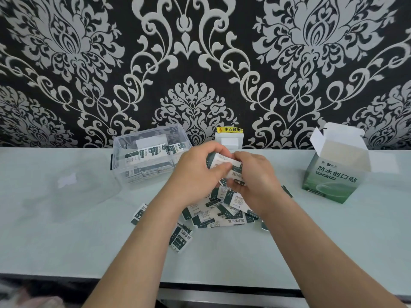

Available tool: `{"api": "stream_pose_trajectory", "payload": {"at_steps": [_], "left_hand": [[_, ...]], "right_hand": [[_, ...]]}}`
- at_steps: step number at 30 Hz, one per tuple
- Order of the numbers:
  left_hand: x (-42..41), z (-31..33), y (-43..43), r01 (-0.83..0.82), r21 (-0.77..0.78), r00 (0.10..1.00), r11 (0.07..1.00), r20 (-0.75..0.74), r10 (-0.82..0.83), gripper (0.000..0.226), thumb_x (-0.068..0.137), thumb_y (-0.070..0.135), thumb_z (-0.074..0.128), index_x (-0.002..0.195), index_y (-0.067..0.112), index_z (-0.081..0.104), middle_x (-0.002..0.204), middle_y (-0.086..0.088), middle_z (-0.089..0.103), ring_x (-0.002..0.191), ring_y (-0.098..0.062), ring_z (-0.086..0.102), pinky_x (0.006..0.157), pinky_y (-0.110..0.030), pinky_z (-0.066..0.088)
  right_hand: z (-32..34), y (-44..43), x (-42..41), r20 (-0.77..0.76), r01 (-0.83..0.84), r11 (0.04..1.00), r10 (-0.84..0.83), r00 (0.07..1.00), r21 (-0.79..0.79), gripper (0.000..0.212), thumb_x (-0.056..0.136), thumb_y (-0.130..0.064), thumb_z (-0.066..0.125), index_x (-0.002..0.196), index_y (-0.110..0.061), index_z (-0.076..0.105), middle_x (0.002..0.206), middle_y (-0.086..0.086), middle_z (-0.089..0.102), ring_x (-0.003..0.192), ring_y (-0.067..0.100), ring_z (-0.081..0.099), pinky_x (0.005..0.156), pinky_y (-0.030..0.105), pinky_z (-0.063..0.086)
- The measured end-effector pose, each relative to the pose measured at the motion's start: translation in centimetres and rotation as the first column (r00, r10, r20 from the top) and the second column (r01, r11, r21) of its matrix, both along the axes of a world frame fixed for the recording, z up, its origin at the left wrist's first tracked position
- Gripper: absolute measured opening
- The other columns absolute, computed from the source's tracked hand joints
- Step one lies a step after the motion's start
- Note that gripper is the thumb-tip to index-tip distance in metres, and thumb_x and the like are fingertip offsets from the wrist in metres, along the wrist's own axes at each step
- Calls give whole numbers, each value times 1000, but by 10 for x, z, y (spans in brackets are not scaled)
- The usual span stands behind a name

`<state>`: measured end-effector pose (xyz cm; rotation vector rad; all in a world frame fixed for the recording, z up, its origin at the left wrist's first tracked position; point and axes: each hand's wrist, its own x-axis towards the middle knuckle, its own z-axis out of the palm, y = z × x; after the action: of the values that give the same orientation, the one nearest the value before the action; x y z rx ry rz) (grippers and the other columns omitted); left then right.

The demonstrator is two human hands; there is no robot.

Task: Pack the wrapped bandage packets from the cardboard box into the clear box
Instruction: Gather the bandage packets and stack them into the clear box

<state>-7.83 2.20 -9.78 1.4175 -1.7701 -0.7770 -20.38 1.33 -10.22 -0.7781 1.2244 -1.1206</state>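
Far left of the clear box [124,141] there's what looks like a see-thru lid [66,185], lying flat on the pale table [66,245] right by the box's left wall. The clear box sits toward the back of the table, open on top, w/ a row of wrapped packets [153,153] standing in the upper part and more stacked flat at the bottom.

In front of the box, one stray packet [139,214] lies alone. A small clump [181,237] sits closer to the table's front edge.

Right of the clear box, both hands are up off the table and close together. The left hand [198,170] has its fingers curled round a bundle [220,162] of packets. The right hand [255,181] pinches the same bundle from the other end, fingers bent onto it. So both are clamped on it, neither is loose.

Under the hands, also right of the clear box, is the loose pile [222,214] of packets spread on the table, lots overlapping. Behind the hands there's a white wall socket [229,141] w/ a yellow sticker.

Furthest right and well apart from the clear box stands the green cardboard box [331,178], top flaps open. Can't tell if anything's left in it.
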Motion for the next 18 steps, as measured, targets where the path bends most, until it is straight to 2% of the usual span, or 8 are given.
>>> {"api": "stream_pose_trajectory", "payload": {"at_steps": [2, 4, 7, 10, 12, 14, 16, 18], "left_hand": [[-4, -1, 1, -6, 9, 998, 1000, -63, 7, 12, 89, 24, 67, 93, 35, 63, 78, 8, 64, 66, -13, 60, 58, -30, 48], [-9, -2, 2, 4, -1, 997, 1000, -79, -4, 13, 87, 24, 69, 92, 33, 62, 81, 9, 64, 67, -13, 60, 58, -25, 48], [-8, -1, 2, 20, -55, 992, 998, -127, -27, 20, 84, 16, 71, 92, 30, 62, 89, 12, 64, 77, -6, 60, 70, -23, 49], [1, 5, 2, 87, -27, 938, 996, -335, -91, 16, 85, 13, 72, 93, 24, 62, 91, 5, 66, 62, -11, 50, 58, -24, 40], [3, 7, 4, 135, -23, 880, 991, -456, -130, 15, 82, 22, 73, 92, 22, 63, 83, -7, 64, 56, -21, 43, 47, -24, 35], [3, 7, 4, 127, -49, 895, 991, -425, -136, 19, 78, 33, 73, 92, 25, 63, 85, -17, 68, 53, -21, 48, 45, -24, 38], [3, 6, 2, 110, -37, 900, 993, -421, -116, 21, 80, 31, 72, 97, 23, 63, 89, -22, 71, 50, -17, 54, 45, -23, 42], [4, 5, 0, 79, -1, 880, 997, -470, -70, 17, 85, 22, 69, 100, 16, 63, 85, -16, 73, 47, -16, 55, 44, -22, 44]], "right_hand": [[-1, -1, 0, 31, 7, 1000, -7, 1000, -4, 22, 96, -7, 42, 91, -4, 63, 59, 3, 60, 45, 10, 51, 39, 21, 38], [-3, -3, 1, 77, -17, 1000, 17, 997, -4, 21, 97, -8, 39, 98, -5, 60, 58, 2, 54, 43, 10, 43, 36, 20, 30], [-5, -2, 2, 4, -90, 996, 90, 996, -15, 23, 99, -14, 35, 96, -12, 57, 55, -2, 43, 38, 8, 33, 33, 19, 22], [-7, -1, 4, -21, -149, 988, 149, 989, -26, 22, 101, -18, 37, 97, -10, 57, 54, -3, 36, 37, 7, 27, 32, 17, 19], [-7, -1, 4, 64, -183, 983, 183, 981, 2, 22, 102, -22, 41, 90, -7, 54, 49, -2, 35, 36, 7, 24, 32, 16, 17], [-7, -3, 4, 145, -235, 971, 228, 963, 33, 30, 101, -22, 43, 76, -7, 50, 44, -3, 34, 33, 6, 22, 32, 14, 15], [-7, -3, 5, 179, -300, 953, 288, 941, 42, 38, 100, -20, 42, 64, -7, 47, 42, -4, 36, 32, 4, 21, 31, 14, 13], [-10, -2, 7, 161, -353, 935, 343, 925, 35, 40, 99, -17, 38, 61, -9, 48, 43, -5, 36, 33, 3, 21, 30, 15, 13]]}}
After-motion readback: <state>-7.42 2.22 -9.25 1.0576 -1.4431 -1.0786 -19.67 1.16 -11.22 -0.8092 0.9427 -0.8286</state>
